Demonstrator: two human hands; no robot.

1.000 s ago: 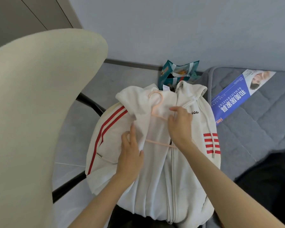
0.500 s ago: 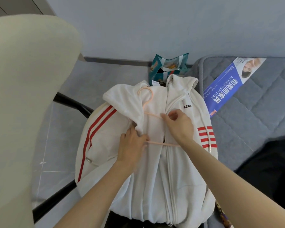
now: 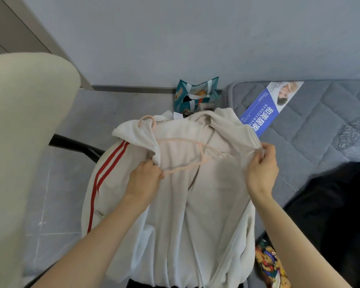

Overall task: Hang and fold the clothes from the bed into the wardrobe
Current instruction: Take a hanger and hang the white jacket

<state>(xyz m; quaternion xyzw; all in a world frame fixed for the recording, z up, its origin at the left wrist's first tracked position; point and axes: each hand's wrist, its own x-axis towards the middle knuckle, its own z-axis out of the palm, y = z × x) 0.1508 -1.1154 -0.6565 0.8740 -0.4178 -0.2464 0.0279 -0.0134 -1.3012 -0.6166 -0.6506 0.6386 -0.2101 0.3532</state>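
White jacket (image 3: 195,215) with red sleeve stripes is held spread open just beside the bed (image 3: 324,121), a pink hanger (image 3: 176,139) lying on its lining, the left grip (image 3: 144,179) pinching one front edge at the hanger's end and the right grip (image 3: 261,171) pinching the opposite edge.

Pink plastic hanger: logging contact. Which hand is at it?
The left hand, gripping the white red-striped jacket at the pink plastic hanger's end; the right hand pinches the opposite edge, away from it.
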